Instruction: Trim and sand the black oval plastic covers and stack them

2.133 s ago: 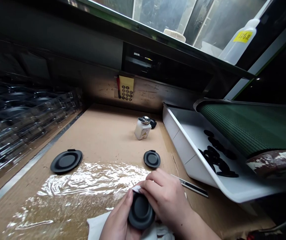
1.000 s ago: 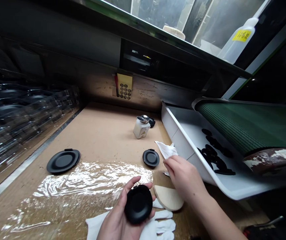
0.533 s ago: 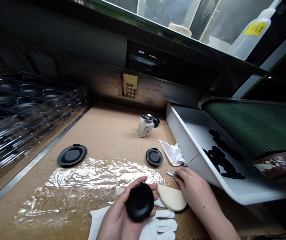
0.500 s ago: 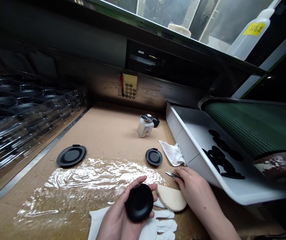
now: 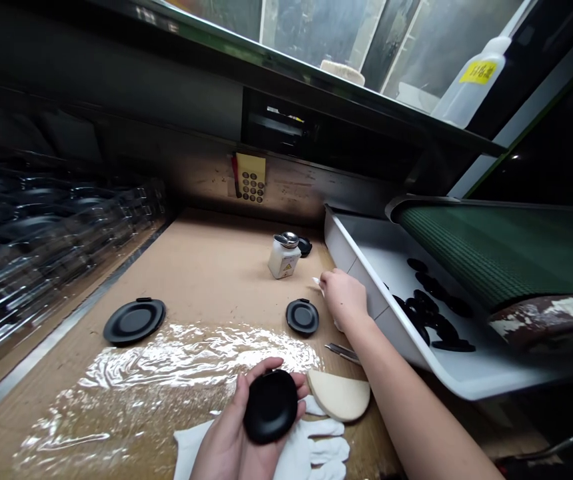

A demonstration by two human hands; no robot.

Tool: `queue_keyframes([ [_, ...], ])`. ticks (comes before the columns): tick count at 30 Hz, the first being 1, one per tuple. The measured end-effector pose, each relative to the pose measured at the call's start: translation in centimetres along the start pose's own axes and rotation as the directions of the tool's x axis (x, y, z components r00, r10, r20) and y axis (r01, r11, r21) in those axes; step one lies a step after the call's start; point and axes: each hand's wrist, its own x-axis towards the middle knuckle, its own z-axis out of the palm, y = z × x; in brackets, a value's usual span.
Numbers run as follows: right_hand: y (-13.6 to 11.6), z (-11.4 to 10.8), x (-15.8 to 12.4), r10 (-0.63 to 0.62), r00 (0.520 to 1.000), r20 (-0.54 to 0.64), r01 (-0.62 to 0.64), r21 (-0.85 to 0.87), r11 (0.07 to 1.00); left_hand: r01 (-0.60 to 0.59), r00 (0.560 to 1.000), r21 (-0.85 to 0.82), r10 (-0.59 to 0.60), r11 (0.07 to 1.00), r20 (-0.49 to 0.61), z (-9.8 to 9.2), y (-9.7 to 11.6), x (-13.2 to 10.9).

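Black disc (image 5: 270, 408) is located at the lower centre of the frame, lying in the palm of the left hand (image 5: 226, 437), whose fingers and thumb curl around its rim. Its outline is nearly round, with no distinct long axis; the small tab on its rim points toward the top of the frame, and the dark face is turned up toward the camera. The right hand (image 5: 343, 293) is right of centre, beside the white tray (image 5: 349, 257), fingers drawn close together over a white cloth (image 5: 317, 283); whether they grip it cannot be told. Compared with the frame half a second earlier, the right hand has moved up the frame from the cutter (image 5: 342, 352), which now lies exposed on the bench (image 5: 216, 260), and covers most of the cloth. The disc retains its attitude in the left hand. A cream half-round pad (image 5: 341, 396) lies just right of the left hand, with white gloves (image 5: 323, 448) below it. On the bench, a smaller round part (image 5: 302, 317) lies near the right hand, a larger round part (image 5: 135, 321) at left, and a metal-topped dispenser (image 5: 283, 258) stands upright above centre right.
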Motion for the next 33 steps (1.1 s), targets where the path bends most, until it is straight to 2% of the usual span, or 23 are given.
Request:
queue_keyframes([
  [4,-0.8,-3.8,-4.2,-0.111,0.992,-0.054,0.117,0.116,0.986,0.004,0.999,-0.036,-0.003,0.999,0.032,0.1,0.0,0.0],
  [6,-1.6,-5.2,-7.3,-0.223,0.973,-0.051,0.229,0.196,0.953,-0.006,1.000,-0.032,0.006,0.999,0.014,0.1,0.1,0.1],
  [7,-2.1,-5.5,-8.7,-0.308,0.949,-0.067,0.314,0.270,0.910,-0.007,1.000,-0.042,0.007,0.999,0.007,0.0,0.1,0.1],
  [10,-3.4,-4.8,-12.1,-0.480,0.867,-0.133,0.488,0.417,0.767,0.014,0.999,-0.097,-0.010,0.995,0.038,0.0,0.1,0.1],
  [13,-4.1,-2.8,-13.3,-0.495,0.841,-0.219,0.540,0.409,0.736,0.011,0.997,-0.111,-0.003,0.994,0.072,0.0,0.2,0.1],
  [17,-4.0,-1.5,-12.4,-0.459,0.845,-0.274,0.532,0.361,0.766,-0.030,0.999,-0.088,0.033,0.996,0.038,0.2,0.2,0.2],
  [21,-2.8,-2.8,-10.1,-0.437,0.841,-0.319,0.525,0.287,0.801,-0.051,0.998,-0.031,0.050,0.998,-0.027,0.5,0.1,0.1],
  [23,-2.2,-3.8,-8.4,-0.375,0.860,-0.345,0.453,0.182,0.873,-0.075,0.995,0.012,0.075,0.997,-0.062,0.7,0.1,-0.1],
  [26,-1.6,-4.2,-5.5,-0.244,0.911,-0.333,0.232,-0.075,0.970,-0.076,0.994,0.037,0.079,0.996,-0.075,1.0,0.1,-0.3],
  [28,-1.3,-3.3,-3.7,-0.191,0.934,-0.302,0.141,-0.180,0.974,-0.059,0.996,0.033,0.061,0.998,-0.064,1.0,0.1,-0.4],
  [33,-0.5,0.9,-1.0,-0.202,0.971,-0.129,0.172,-0.207,0.963,-0.032,0.999,-0.007,0.032,0.999,-0.006,0.7,0.2,-0.3],
])
